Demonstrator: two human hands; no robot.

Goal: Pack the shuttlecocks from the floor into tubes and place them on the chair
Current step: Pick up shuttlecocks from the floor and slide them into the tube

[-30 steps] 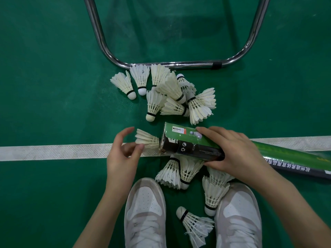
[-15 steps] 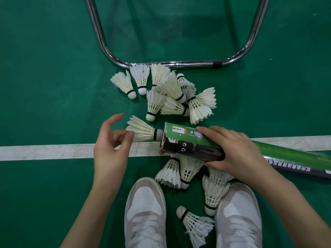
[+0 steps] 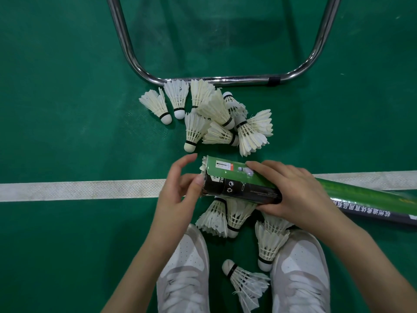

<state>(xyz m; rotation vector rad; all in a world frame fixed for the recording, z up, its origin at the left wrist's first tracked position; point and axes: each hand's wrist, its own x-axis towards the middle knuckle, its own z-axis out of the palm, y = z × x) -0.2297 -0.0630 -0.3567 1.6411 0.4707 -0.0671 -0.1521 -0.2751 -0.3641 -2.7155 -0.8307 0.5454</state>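
Right hand [image 3: 291, 195] wrapped around the green-and-black tube [image 3: 243, 184], holding it level just above the floor's white line [image 3: 79, 190], while the left hand [image 3: 178, 190], fingers loosely curved, pushes a shuttlecock [image 3: 204, 166] into the mouth, only feather tips showing at the rim. The risk: shove off-axis and the feathers snag the frayed cardboard edge and crush. Loose shuttlecocks lie between tube and chair frame [image 3: 216, 79] and by the shoes [image 3: 300, 274], where a shifted foot could flatten one.

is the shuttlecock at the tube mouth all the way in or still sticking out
Still sticking out: feather tips show past the open end of the tube, with the left hand at it.
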